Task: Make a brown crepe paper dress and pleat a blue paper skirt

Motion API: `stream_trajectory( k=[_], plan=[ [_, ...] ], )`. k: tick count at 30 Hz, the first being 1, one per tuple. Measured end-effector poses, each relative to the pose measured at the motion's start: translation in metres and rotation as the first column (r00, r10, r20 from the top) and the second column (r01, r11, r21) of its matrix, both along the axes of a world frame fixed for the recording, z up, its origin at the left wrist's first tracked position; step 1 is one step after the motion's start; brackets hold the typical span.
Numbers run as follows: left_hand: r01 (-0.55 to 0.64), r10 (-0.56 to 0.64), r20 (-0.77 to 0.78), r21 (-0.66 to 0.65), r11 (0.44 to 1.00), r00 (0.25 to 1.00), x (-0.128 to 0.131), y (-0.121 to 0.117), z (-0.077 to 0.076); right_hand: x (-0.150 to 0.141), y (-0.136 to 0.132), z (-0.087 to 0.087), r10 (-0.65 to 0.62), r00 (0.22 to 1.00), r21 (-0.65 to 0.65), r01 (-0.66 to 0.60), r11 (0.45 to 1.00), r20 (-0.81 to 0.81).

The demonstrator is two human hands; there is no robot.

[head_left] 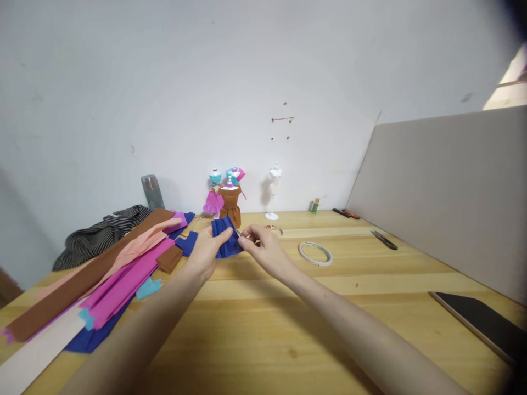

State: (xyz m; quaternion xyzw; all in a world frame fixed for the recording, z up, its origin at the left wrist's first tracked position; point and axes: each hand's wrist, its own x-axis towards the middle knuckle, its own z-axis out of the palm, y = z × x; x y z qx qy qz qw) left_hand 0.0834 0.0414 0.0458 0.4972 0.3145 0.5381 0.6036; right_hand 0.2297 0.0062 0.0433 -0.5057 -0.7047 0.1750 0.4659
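Note:
My left hand [207,249] is closed on a piece of pleated blue crepe paper [227,245], held above the table with the thumb on its face. At the paper's right edge my right hand [263,248] pinches its thumb and forefinger together. A thin pale sliver shows by those fingertips, too small to name. Behind the paper stands a small mannequin in a brown paper dress [229,202], beside another with a pink paper skirt [213,202]. To the left of my left hand lies another blue crepe paper piece [187,243].
Crepe paper strips [123,263] and striped cloth [101,233] cover the left side near a bottle [152,192]. A bare white mannequin [273,192] stands behind. Rightward are a tape roll [302,258], green thread spool [315,206], scissors [384,240], phone-like black slab [481,323] and grey partition [448,192].

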Motion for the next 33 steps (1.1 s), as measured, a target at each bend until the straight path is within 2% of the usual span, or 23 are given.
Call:
stream_trajectory(
  k=[2, 4, 6, 8, 13, 15, 17, 21, 23, 24, 25, 26, 27, 29, 33],
  plan=[
    [-0.029, 0.030, 0.042, -0.007, 1.000, 0.999, -0.005, 0.004, 0.005, 0.006, 0.003, 0.001, -0.004, 0.995, -0.026, 0.006, 1.000, 0.095],
    [-0.072, 0.073, 0.069, -0.020, 0.997, 0.995, -0.011, 0.008, 0.011, 0.011, 0.005, 0.001, 0.029, 0.946, -0.112, 0.008, 0.994, 0.324],
    [-0.094, 0.098, 0.091, -0.043, 0.995, 0.991, -0.016, 0.011, 0.018, 0.013, 0.004, -0.002, 0.114, 0.827, -0.224, 0.015, 0.974, 0.550],
    [-0.094, 0.100, 0.098, -0.062, 0.994, 0.990, -0.020, 0.011, 0.023, 0.013, 0.003, -0.007, 0.168, 0.718, -0.290, 0.049, 0.956, 0.676],
    [-0.039, 0.044, 0.085, -0.063, 0.997, 0.995, -0.021, 0.007, 0.027, 0.019, 0.005, -0.020, 0.160, 0.604, -0.331, 0.182, 0.926, 0.781],
    [-0.017, 0.022, 0.074, -0.063, 0.998, 0.997, -0.020, 0.005, 0.027, 0.024, 0.008, -0.021, 0.160, 0.593, -0.345, 0.212, 0.914, 0.789],
    [0.005, -0.002, 0.053, -0.062, 0.998, 0.999, -0.019, 0.003, 0.026, 0.028, 0.011, -0.019, 0.131, 0.618, -0.334, 0.225, 0.915, 0.775],
    [0.063, -0.063, 0.001, -0.026, 0.998, 0.998, -0.016, -0.002, 0.025, 0.028, 0.015, -0.008, 0.014, 0.745, -0.242, 0.199, 0.950, 0.666],
    [0.082, -0.082, -0.018, -0.014, 0.997, 0.996, -0.014, -0.005, 0.023, 0.025, 0.015, -0.002, 0.019, 0.910, -0.224, 0.082, 0.971, 0.414],
    [0.088, -0.088, -0.017, -0.013, 0.996, 0.996, -0.012, -0.007, 0.023, 0.022, 0.014, 0.001, 0.069, 0.979, -0.216, -0.027, 0.976, 0.192],
    [0.092, -0.092, -0.010, -0.012, 0.996, 0.996, -0.009, -0.009, 0.022, 0.020, 0.012, 0.003, 0.139, 0.989, -0.190, -0.145, 0.971, -0.044],
    [0.096, -0.096, 0.004, -0.008, 0.995, 0.995, -0.007, -0.011, 0.021, 0.018, 0.011, 0.005, 0.206, 0.945, -0.148, -0.249, 0.957, -0.254],
    [0.101, -0.101, 0.019, -0.003, 0.995, 0.995, -0.004, -0.014, 0.020, 0.016, 0.009, 0.006, 0.257, 0.880, -0.110, -0.324, 0.940, -0.399],
    [0.115, -0.115, 0.037, -0.004, 0.993, 0.993, 0.001, -0.019, 0.018, 0.012, 0.006, 0.006, 0.302, 0.813, -0.090, -0.394, 0.914, -0.497],
    [0.125, -0.124, 0.038, -0.042, 0.991, 0.992, 0.008, -0.027, 0.014, 0.004, 0.003, 0.004, 0.330, 0.800, -0.096, -0.430, 0.898, -0.501]
  ],
)
